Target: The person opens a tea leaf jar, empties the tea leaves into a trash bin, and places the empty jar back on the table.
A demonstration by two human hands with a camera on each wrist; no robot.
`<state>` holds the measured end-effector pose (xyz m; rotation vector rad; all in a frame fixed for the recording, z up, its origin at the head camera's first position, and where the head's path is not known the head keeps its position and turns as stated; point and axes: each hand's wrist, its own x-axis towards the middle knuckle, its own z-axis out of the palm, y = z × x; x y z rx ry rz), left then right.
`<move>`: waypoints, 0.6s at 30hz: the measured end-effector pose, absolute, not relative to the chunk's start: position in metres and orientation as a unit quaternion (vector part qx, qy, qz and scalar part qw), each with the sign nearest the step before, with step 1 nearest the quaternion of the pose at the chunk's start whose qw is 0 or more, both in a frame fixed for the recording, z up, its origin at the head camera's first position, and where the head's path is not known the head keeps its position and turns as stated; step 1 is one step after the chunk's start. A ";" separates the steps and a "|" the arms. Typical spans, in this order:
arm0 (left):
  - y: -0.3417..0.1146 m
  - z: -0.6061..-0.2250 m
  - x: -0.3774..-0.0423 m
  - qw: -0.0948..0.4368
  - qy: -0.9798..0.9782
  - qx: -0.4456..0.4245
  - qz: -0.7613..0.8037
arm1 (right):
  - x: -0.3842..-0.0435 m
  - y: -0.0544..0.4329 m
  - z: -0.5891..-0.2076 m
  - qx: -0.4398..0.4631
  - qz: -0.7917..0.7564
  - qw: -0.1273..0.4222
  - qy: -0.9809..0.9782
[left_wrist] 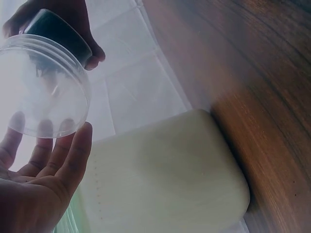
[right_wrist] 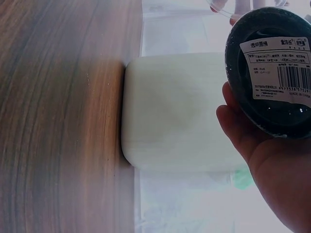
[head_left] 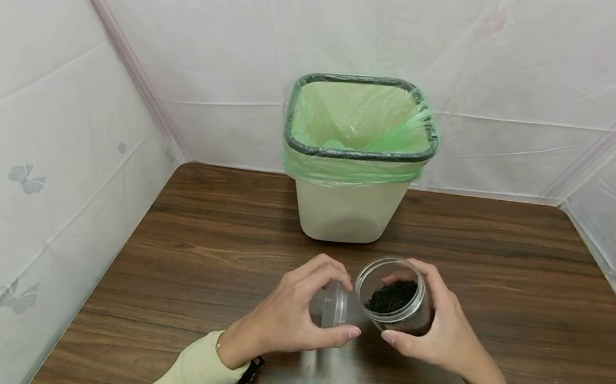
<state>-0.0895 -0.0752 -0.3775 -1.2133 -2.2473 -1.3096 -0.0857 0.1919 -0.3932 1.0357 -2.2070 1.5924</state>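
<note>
My right hand (head_left: 444,325) grips a clear jar (head_left: 419,315) round its side. The jar tilts to the left, its mouth uncovered, and dark loose shreds like tea leaves (head_left: 394,297) lie inside. In the right wrist view the bottom of the jar shows a white printed label (right_wrist: 279,70) with a barcode. A clear round lid (head_left: 335,306) is held on edge between the thumb and fingers of my left hand (head_left: 295,304), just left of the jar mouth. The left wrist view shows the lid (left_wrist: 58,97) large, with fingertips along its rim.
A cream trash bin (head_left: 348,212) with a green plastic liner (head_left: 344,172) and dark rim ring stands beyond my hands on the brown wooden table (head_left: 213,225). White sheeting (head_left: 233,50) hangs behind the table and along both sides.
</note>
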 end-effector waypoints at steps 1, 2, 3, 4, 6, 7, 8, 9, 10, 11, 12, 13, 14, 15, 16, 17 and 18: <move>-0.075 -0.378 -0.090 0.136 -0.776 -0.419 -0.452 | -0.086 0.192 -0.393 0.353 0.543 0.115 -0.753; -0.075 -0.378 -0.090 0.135 -0.776 -0.418 -0.452 | -0.086 0.192 -0.393 0.354 0.543 0.116 -0.752; -0.075 -0.379 -0.090 0.134 -0.777 -0.417 -0.451 | -0.086 0.192 -0.393 0.355 0.544 0.116 -0.751; -0.075 -0.379 -0.090 0.133 -0.778 -0.416 -0.451 | -0.087 0.192 -0.392 0.356 0.544 0.119 -0.751; -0.075 -0.379 -0.090 0.131 -0.780 -0.414 -0.451 | -0.087 0.192 -0.392 0.359 0.544 0.123 -0.748; -0.075 -0.380 -0.089 0.131 -0.780 -0.413 -0.451 | -0.088 0.192 -0.392 0.359 0.544 0.125 -0.748; -0.076 -0.380 -0.089 0.130 -0.781 -0.413 -0.451 | -0.088 0.192 -0.391 0.359 0.544 0.126 -0.748; -0.076 -0.380 -0.089 0.129 -0.781 -0.412 -0.451 | -0.088 0.192 -0.391 0.358 0.544 0.128 -0.748; -0.076 -0.381 -0.089 0.129 -0.782 -0.411 -0.451 | -0.088 0.192 -0.390 0.357 0.543 0.130 -0.749; -0.076 -0.381 -0.089 0.129 -0.782 -0.410 -0.451 | -0.088 0.193 -0.390 0.355 0.544 0.131 -0.749; -0.076 -0.382 -0.089 0.128 -0.782 -0.410 -0.451 | -0.088 0.193 -0.390 0.354 0.543 0.133 -0.750; -0.076 -0.382 -0.089 0.128 -0.782 -0.409 -0.452 | -0.089 0.193 -0.390 0.353 0.543 0.134 -0.750; -0.076 -0.383 -0.089 0.127 -0.782 -0.409 -0.452 | -0.089 0.194 -0.390 0.352 0.543 0.135 -0.750; -0.076 -0.383 -0.089 0.127 -0.782 -0.408 -0.453 | -0.089 0.194 -0.390 0.351 0.543 0.137 -0.750; -0.076 -0.384 -0.089 0.127 -0.783 -0.408 -0.452 | -0.089 0.194 -0.391 0.351 0.544 0.138 -0.750; -0.076 -0.384 -0.090 0.127 -0.784 -0.407 -0.452 | -0.089 0.195 -0.391 0.351 0.545 0.140 -0.748; -0.077 -0.385 -0.090 0.127 -0.784 -0.406 -0.451 | -0.090 0.195 -0.391 0.351 0.547 0.142 -0.747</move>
